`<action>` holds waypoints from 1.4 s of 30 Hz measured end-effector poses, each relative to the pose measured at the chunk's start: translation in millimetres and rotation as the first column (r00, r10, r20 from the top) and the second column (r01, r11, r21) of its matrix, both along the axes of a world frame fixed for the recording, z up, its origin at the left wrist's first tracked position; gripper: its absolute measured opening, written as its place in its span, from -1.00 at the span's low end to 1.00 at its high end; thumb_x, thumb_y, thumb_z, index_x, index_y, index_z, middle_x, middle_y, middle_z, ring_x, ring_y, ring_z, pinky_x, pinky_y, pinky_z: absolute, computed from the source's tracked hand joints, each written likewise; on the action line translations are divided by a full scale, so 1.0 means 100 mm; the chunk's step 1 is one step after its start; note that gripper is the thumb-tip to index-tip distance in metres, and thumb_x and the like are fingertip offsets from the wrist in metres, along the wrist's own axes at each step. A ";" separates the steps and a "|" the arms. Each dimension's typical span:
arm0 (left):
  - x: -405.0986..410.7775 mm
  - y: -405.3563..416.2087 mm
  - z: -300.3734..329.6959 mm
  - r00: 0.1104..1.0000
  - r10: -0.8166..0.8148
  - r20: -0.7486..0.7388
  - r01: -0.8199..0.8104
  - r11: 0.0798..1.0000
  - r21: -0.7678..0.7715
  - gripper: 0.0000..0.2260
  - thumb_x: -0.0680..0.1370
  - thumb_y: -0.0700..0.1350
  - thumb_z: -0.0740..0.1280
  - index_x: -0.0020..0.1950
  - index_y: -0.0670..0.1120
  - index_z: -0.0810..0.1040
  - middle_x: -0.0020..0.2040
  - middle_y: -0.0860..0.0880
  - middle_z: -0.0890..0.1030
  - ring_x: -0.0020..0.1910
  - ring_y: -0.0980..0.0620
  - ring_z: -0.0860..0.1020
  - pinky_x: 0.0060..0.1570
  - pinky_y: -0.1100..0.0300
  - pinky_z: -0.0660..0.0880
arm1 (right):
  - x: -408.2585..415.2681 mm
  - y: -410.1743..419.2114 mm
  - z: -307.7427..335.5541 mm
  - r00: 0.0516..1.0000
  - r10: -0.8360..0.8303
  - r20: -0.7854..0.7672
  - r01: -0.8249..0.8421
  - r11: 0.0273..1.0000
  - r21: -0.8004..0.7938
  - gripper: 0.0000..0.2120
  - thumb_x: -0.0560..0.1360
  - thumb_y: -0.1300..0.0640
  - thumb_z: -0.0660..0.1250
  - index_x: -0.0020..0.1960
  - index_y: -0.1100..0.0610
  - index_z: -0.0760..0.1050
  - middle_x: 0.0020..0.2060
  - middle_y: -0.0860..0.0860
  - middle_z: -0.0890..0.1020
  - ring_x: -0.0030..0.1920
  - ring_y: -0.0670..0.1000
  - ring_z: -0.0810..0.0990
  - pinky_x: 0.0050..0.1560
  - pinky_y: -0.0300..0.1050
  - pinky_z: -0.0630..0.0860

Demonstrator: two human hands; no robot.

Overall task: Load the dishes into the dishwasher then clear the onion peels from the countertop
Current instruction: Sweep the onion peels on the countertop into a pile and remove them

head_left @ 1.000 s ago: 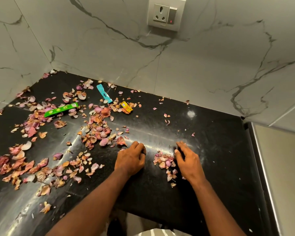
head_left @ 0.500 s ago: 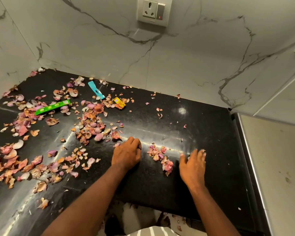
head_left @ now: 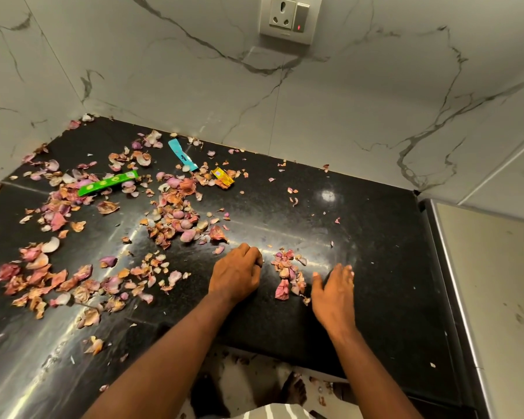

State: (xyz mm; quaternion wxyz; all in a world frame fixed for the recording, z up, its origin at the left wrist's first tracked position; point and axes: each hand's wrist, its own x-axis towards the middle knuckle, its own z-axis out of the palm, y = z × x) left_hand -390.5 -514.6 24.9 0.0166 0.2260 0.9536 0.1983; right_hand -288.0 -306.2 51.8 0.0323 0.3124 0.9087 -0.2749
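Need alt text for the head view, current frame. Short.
Two hands rest on a black countertop either side of a small pile of onion peels: the left hand curled into a fist, the right hand open. More peels and green, blue and yellow wrappers lie scattered to the left, below a marble wall.

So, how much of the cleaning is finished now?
Done: the dishes cannot be judged, no dishwasher in view. In hand: the left hand and right hand flank a small pile of peels. Left: most onion peels and three wrappers still cover the black countertop.
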 end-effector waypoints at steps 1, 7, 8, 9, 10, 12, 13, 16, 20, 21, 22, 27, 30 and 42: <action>0.00 0.00 0.00 1.000 -0.003 0.002 0.003 1.000 0.004 -0.91 0.60 0.02 0.23 0.09 0.13 0.45 0.03 0.11 0.48 -0.04 0.08 0.48 -0.19 0.15 0.44 | 0.00 -0.04 -0.03 0.996 0.056 0.064 -0.057 0.998 0.005 -0.31 0.73 -0.13 0.07 0.69 0.20 -0.10 0.67 0.19 -0.12 0.67 0.14 -0.19 0.66 0.09 -0.16; -0.01 -0.02 0.00 1.000 -0.005 0.016 0.004 0.999 0.032 -0.91 0.60 0.01 0.23 0.09 0.12 0.45 0.03 0.10 0.48 -0.03 0.07 0.48 -0.13 0.07 0.53 | 0.00 -0.16 0.09 0.963 0.199 -0.182 -0.228 0.961 -0.156 -0.42 0.70 -0.09 0.23 0.66 -0.02 0.18 0.56 0.02 0.38 0.54 0.02 0.34 0.52 -0.04 0.31; -0.01 -0.02 0.00 1.000 -0.006 0.017 0.005 0.999 0.033 -0.91 0.60 0.01 0.23 0.09 0.12 0.45 0.03 0.11 0.48 -0.03 0.08 0.48 -0.12 0.07 0.53 | 0.01 -0.11 0.14 0.967 0.193 -0.165 -0.209 0.974 -0.086 -0.37 0.64 -0.15 0.32 0.63 0.00 0.24 0.50 0.01 0.42 0.48 0.02 0.40 0.45 -0.03 0.38; -0.01 -0.02 0.00 1.000 -0.007 0.017 0.006 0.999 0.032 -0.91 0.60 0.01 0.23 0.09 0.12 0.45 0.03 0.11 0.48 -0.03 0.08 0.48 -0.12 0.07 0.53 | 0.03 -0.06 0.17 0.975 0.198 -0.099 -0.200 0.980 -0.010 -0.29 0.56 -0.22 0.41 0.58 0.03 0.28 0.45 0.02 0.43 0.43 0.04 0.41 0.41 -0.02 0.42; -0.01 -0.02 -0.01 1.000 -0.008 0.015 0.007 0.999 0.032 -0.91 0.60 0.02 0.23 0.09 0.12 0.45 0.03 0.11 0.47 -0.04 0.08 0.48 -0.13 0.08 0.53 | 0.04 -0.04 0.19 0.981 0.195 0.000 -0.194 0.980 0.029 -0.20 0.46 -0.28 0.49 0.53 0.05 0.31 0.40 0.04 0.40 0.38 0.06 0.43 0.36 0.00 0.47; -0.01 -0.01 -0.01 1.000 -0.008 0.013 0.008 0.999 0.032 -0.92 0.60 0.02 0.21 0.08 0.13 0.44 0.02 0.12 0.47 -0.05 0.09 0.47 -0.15 0.09 0.52 | 0.04 -0.05 0.21 0.974 0.162 0.156 -0.161 0.987 -0.015 -0.11 0.32 -0.26 0.62 0.45 0.09 0.31 0.33 0.07 0.36 0.30 0.11 0.50 0.29 0.02 0.52; -0.02 -0.01 -0.02 1.000 -0.010 0.013 0.010 0.999 0.032 -0.92 0.60 0.03 0.21 0.08 0.13 0.43 0.02 0.12 0.47 -0.05 0.08 0.47 -0.15 0.10 0.52 | 0.02 -0.05 0.17 0.974 0.150 0.172 -0.142 0.988 -0.055 -0.10 0.29 -0.20 0.66 0.43 0.09 0.30 0.33 0.07 0.36 0.29 0.12 0.53 0.27 0.02 0.53; -0.03 -0.01 -0.01 1.000 -0.013 0.017 0.012 0.999 0.033 -0.92 0.60 0.03 0.21 0.08 0.14 0.42 0.02 0.12 0.46 -0.05 0.09 0.47 -0.14 0.09 0.53 | -0.11 -0.07 0.09 0.986 0.143 0.082 -0.130 0.981 -0.142 -0.17 0.26 -0.09 0.71 0.38 0.05 0.35 0.26 0.00 0.44 0.17 0.03 0.60 0.25 0.01 0.58; -0.02 -0.01 -0.01 1.000 -0.011 0.020 0.010 0.999 0.037 -0.92 0.59 0.03 0.21 0.08 0.13 0.42 0.02 0.12 0.47 -0.05 0.09 0.47 -0.13 0.10 0.53 | -0.32 -0.09 0.06 0.967 0.236 -0.097 -0.251 0.948 -0.194 -0.51 0.43 0.08 0.62 0.28 0.01 0.52 0.11 -0.10 0.49 0.04 -0.13 0.59 0.14 -0.15 0.60; -0.02 -0.01 -0.01 1.000 -0.011 0.017 0.011 0.999 0.041 -0.92 0.59 0.03 0.21 0.07 0.13 0.42 0.02 0.12 0.47 -0.05 0.10 0.47 -0.13 0.10 0.53 | -0.37 -0.09 0.07 0.953 0.262 -0.153 -0.291 0.930 -0.224 -0.59 0.47 0.14 0.59 0.27 0.01 0.56 0.11 -0.12 0.50 0.06 -0.14 0.59 0.19 -0.14 0.61; -0.02 -0.02 -0.01 1.000 -0.014 0.013 0.013 0.999 0.046 -0.92 0.59 0.03 0.21 0.07 0.13 0.42 0.01 0.13 0.47 -0.05 0.10 0.47 -0.13 0.11 0.53 | -0.39 -0.09 0.08 0.939 0.274 -0.206 -0.321 0.916 -0.243 -0.65 0.50 0.20 0.55 0.25 0.01 0.59 0.11 -0.13 0.52 0.08 -0.17 0.60 0.22 -0.12 0.62; -0.03 -0.03 0.00 1.000 -0.013 0.019 0.012 0.998 0.067 -0.92 0.58 0.02 0.21 0.06 0.13 0.43 0.01 0.13 0.47 -0.05 0.10 0.48 -0.13 0.10 0.53 | -0.51 -0.06 0.11 0.885 0.272 -0.378 -0.295 0.956 -0.003 -0.80 0.56 0.16 0.36 0.12 -0.06 0.66 0.12 -0.14 0.61 0.21 -0.05 0.54 0.22 -0.08 0.51; -0.03 -0.03 0.01 0.998 0.024 0.050 -0.030 0.992 0.125 -0.92 0.57 -0.04 0.24 0.05 0.10 0.45 -0.01 0.12 0.49 -0.08 0.07 0.51 -0.13 0.06 0.52 | -0.63 -0.14 0.08 0.928 0.328 -0.177 -0.344 0.937 -0.067 -0.36 0.60 -0.32 0.25 0.56 0.00 0.36 0.59 -0.02 0.28 0.62 0.13 0.19 0.55 0.06 0.24; -0.07 -0.10 -0.04 0.974 0.187 0.128 -0.224 0.875 0.428 -0.81 0.54 -0.26 0.28 -0.02 0.05 0.45 -0.13 0.15 0.50 -0.16 0.14 0.49 -0.20 0.08 0.50 | -0.60 -0.28 -0.38 0.540 0.779 -0.321 -0.638 0.627 0.448 -0.79 0.61 -0.05 0.35 0.07 0.09 0.55 0.03 0.01 0.53 0.01 0.08 0.50 0.03 0.05 0.50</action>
